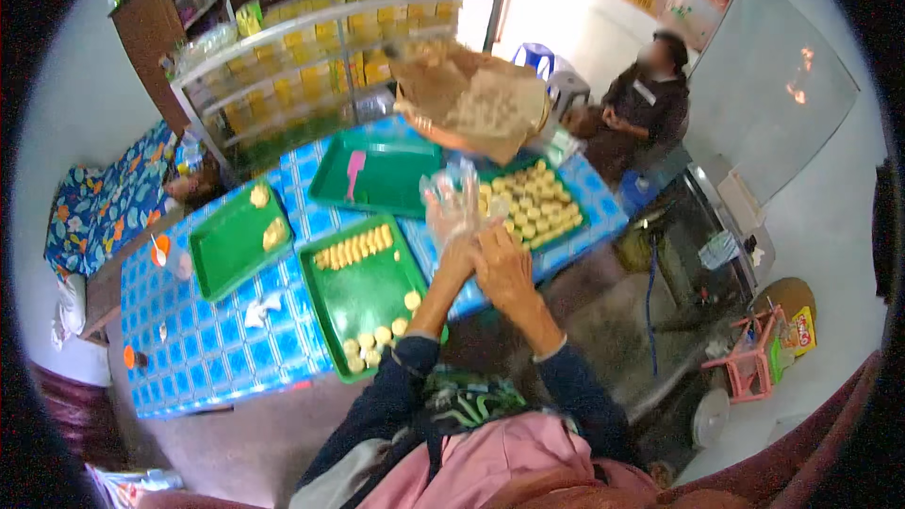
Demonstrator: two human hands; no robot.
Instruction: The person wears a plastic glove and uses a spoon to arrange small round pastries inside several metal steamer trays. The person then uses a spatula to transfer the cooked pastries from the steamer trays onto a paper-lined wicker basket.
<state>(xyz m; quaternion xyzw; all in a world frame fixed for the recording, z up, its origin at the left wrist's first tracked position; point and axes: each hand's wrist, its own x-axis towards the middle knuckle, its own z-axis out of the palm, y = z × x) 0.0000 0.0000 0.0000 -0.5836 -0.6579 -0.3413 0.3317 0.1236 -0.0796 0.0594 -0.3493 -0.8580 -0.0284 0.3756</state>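
Observation:
My left hand wears a clear plastic glove, its fingers spread upward. Against its wrist my right hand is bent, fingers closed on the cuff of the plastic glove. Just beyond both hands lies a green tray filled with rows of small yellowish dough pieces. To the left of my forearms sits another green tray, bearing a row of short dough rolls and several round dough balls near its close edge.
A pink spatula lies in the far green tray. Two dough lumps rest in the left tray. A paper-lined basket stands at the back. One person sits at the right, near a stove.

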